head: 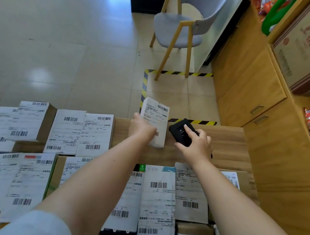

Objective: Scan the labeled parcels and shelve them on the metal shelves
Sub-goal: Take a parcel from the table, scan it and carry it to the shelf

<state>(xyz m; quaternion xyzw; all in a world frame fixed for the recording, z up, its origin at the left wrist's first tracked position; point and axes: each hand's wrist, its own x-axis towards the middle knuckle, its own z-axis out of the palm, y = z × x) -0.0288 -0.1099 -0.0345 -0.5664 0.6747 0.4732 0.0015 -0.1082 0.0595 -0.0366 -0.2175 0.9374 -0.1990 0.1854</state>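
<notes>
My left hand (142, 127) grips a small white parcel (155, 117) by its lower left side, label facing up, above the far edge of the wooden table (226, 145). Just right of it, my right hand (196, 143) holds a black handheld scanner (181, 134), index finger lying on its top. Scanner and parcel are almost touching. Several labeled parcels (80, 132) with barcodes cover the table's left and near parts. No metal shelves are in view.
A grey chair with wooden legs (179, 29) stands on the tiled floor beyond the table, inside yellow-black floor tape (145, 84). Wooden cabinets (254, 87) with boxes and snack packs line the right side. Open floor lies to the far left.
</notes>
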